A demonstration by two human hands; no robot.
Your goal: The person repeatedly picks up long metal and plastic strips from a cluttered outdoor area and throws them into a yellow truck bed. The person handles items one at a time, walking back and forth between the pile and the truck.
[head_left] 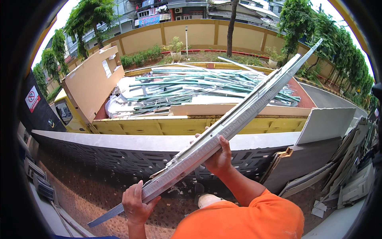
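A bundle of long, pale grey metal channels (187, 163) slants across the view, from low at the left to high at the right. Around its lower part, my left hand (139, 203) is closed. Farther up, my right hand (219, 157) grips the bundle from below, thumb on the near side and fingertips showing behind it. One thin strip (104, 216) sticks out past my left hand toward the ground. The bundle's upper part passes over a low wall and in front of a yellow truck (151, 126).
Green and white metal strips (179, 85) lie heaped in the truck bed, beside a tall brown board (89, 85). Between me and the truck runs the patterned wall (119, 144) with a white top. Broken panels (326, 123) lean at the right; grey units (43, 187) stand at the left.
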